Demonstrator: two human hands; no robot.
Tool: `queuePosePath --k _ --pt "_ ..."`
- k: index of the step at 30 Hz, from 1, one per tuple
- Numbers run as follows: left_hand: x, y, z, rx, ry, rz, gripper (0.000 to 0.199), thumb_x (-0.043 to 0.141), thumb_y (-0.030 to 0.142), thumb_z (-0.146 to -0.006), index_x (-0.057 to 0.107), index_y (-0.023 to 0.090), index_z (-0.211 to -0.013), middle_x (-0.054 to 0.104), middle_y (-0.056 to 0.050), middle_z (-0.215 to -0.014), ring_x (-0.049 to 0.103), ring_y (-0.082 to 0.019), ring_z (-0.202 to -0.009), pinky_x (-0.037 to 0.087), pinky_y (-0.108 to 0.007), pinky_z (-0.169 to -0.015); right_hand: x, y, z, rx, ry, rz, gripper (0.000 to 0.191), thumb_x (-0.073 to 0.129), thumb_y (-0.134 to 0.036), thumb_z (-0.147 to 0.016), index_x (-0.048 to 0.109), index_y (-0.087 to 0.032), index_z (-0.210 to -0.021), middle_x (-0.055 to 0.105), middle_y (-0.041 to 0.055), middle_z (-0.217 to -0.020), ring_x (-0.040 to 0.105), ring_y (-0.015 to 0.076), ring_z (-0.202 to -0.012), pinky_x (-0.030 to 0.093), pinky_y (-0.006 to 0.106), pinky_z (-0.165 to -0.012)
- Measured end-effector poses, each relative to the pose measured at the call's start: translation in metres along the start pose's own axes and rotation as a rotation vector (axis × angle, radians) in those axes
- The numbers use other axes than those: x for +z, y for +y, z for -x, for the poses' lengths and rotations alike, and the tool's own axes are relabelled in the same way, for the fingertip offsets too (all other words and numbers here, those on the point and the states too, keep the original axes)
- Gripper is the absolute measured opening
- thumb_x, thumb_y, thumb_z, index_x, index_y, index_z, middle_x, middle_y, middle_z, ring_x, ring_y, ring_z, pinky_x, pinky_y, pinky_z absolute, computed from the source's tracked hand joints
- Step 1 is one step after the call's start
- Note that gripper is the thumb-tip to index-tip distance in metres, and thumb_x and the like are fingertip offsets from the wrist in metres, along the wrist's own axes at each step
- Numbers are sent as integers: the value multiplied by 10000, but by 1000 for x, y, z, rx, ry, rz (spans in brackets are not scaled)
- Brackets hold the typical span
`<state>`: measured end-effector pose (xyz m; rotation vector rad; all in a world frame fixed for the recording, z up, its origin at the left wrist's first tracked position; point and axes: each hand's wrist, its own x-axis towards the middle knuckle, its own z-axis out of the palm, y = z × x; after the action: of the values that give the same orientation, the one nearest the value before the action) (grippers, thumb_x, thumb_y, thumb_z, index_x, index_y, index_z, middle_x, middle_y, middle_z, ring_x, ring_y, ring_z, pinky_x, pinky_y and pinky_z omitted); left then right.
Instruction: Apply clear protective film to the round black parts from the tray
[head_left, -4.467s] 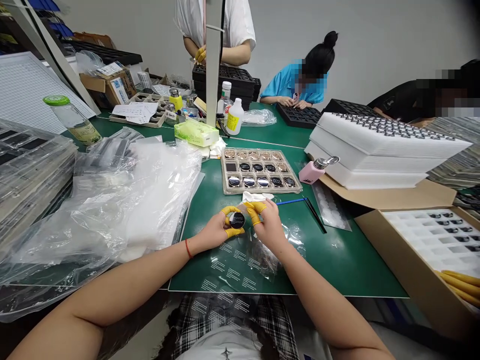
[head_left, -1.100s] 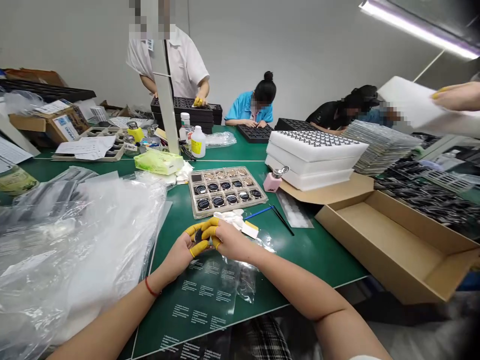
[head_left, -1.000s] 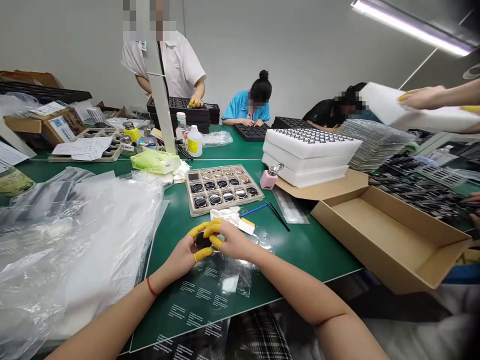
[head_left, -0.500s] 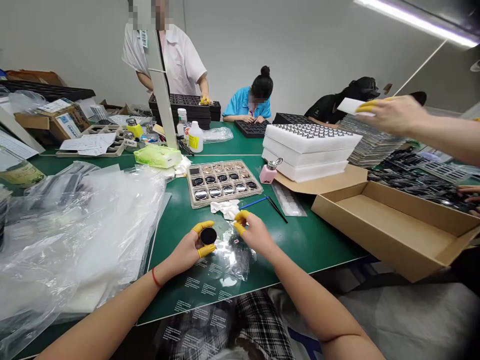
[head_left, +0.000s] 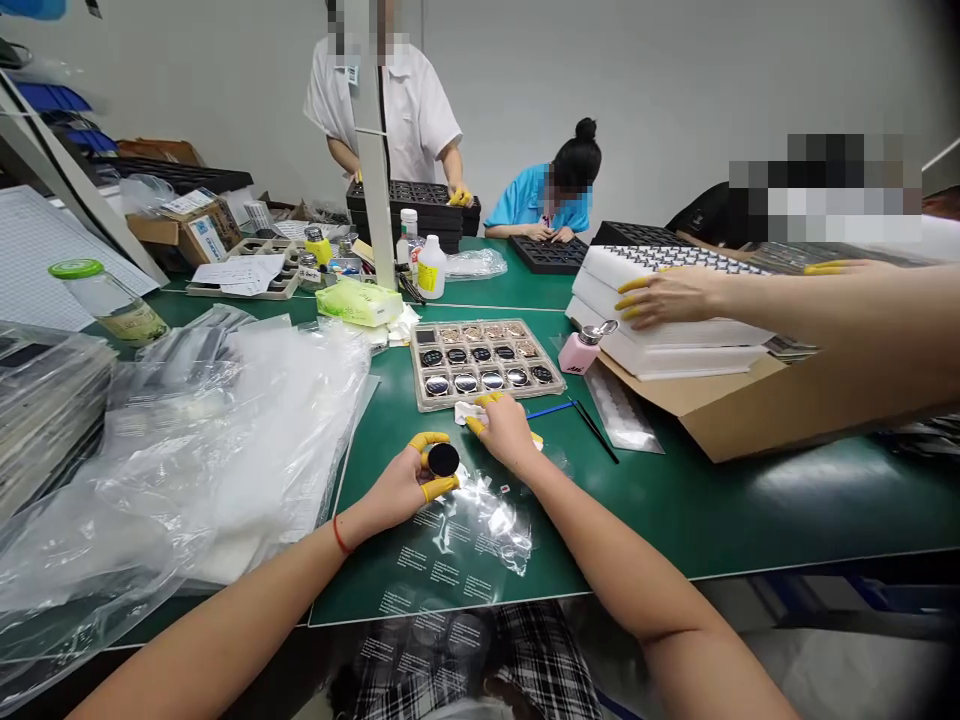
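My left hand (head_left: 405,482), in yellow finger cots, grips a round black-faced disc (head_left: 443,460), like a watch head, by its edge. My right hand (head_left: 504,428), also with finger cots, is at a crumpled white tissue (head_left: 468,411), which shows between thumb and forefinger; part of the tissue is hidden under the hand. Just beyond lies a clear compartment tray (head_left: 421,402) with rows of round dark and shiny watch-like pieces. Beneath my hands are crinkled clear film (head_left: 517,545) and a printed transparent sheet (head_left: 442,572). A blue stick (head_left: 551,410) and black tweezers (head_left: 598,434) lie to the right.
A pink pump bottle (head_left: 580,352) stands beside stacked white foam trays (head_left: 675,355). A co-worker's arm (head_left: 825,310) reaches across to that stack over a cardboard box (head_left: 780,410). Plastic bags (head_left: 247,450) cover the left side. Two other people work across the table.
My right hand has moved forward onto the tissue. My left hand still holds the disc. The co-worker's hand has come down onto the foam trays, and the cardboard box has shifted. The view has turned left.
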<state>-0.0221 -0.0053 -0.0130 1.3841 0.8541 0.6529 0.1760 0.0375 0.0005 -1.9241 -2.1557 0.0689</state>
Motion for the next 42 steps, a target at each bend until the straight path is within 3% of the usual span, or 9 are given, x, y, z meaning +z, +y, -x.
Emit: queuePosePath --k 4,7,9,14,20,26,31,37,42 --pt "-1 1 -1 34 35 22 532 687 274 -719 404 214 -1164 598 13 -829 646 -156 -765 505 -298 -725 11 10 -5 -40 47 -81 180 521 -219 -837 670 -179 -931 629 104 -966 514 243 -959 361 368 -821" --pt "-3 2 -1 14 94 36 524 698 274 -706 418 209 -1145 607 6 -835 655 -165 -765 513 -313 -732 0 7 10 -86 239 -264 118 542 -209 -824 658 -196 -847 616 76 -997 502 231 -976 347 398 -869" --pt "-5 3 -1 9 107 44 530 703 282 -700 424 202 -1144 626 -5 -843 658 -173 -758 517 -321 -725 -6 -7 26 -210 302 -394 89 557 -214 -820 647 -213 -824 604 59 -1029 493 220 -994 344 404 -889" --pt "-6 5 1 112 100 -103 476 697 270 -703 491 188 -1124 635 -65 -1032 629 -205 -886 501 -327 -785 3 -44 49 -541 253 -465 165 526 -192 -854 658 -253 -934 614 46 -907 478 194 -857 373 358 -766" --pt "-6 2 0 100 86 37 509 675 273 -731 436 185 -1171 641 -55 -991 637 -193 -873 515 -318 -781 9 -38 46 -459 338 -489 170 508 -208 -875 664 -241 -934 602 49 -832 468 186 -803 360 357 -736" --pt "-8 1 0 183 91 -180 393 653 249 -740 520 187 -1104 618 -72 -1089 618 -210 -922 496 -330 -827 10 -48 52 -547 266 -382 210 504 -173 -854 673 -270 -931 618 50 -839 451 207 -833 339 372 -758" --pt "-4 2 -1 106 106 41 501 673 264 -731 443 181 -1169 644 -64 -1023 638 -199 -885 521 -322 -781 7 -40 44 -430 357 -408 189 498 -223 -867 675 -267 -915 608 52 -829 459 206 -821 332 381 -764" --pt "-9 -2 -1 164 110 -106 454 675 236 -720 497 190 -1135 641 -70 -1053 637 -205 -901 508 -313 -801 14 -47 55 -551 259 -350 228 469 -198 -873 667 -285 -945 626 46 -850 466 207 -841 328 377 -756" --pt "-6 4 -2 68 146 26 487 709 264 -690 469 187 -1107 660 -45 -959 666 -219 -865 527 -364 -819 12 -32 25 -309 335 -381 173 494 -269 -873 664 -238 -880 639 56 -853 490 220 -852 351 389 -792"
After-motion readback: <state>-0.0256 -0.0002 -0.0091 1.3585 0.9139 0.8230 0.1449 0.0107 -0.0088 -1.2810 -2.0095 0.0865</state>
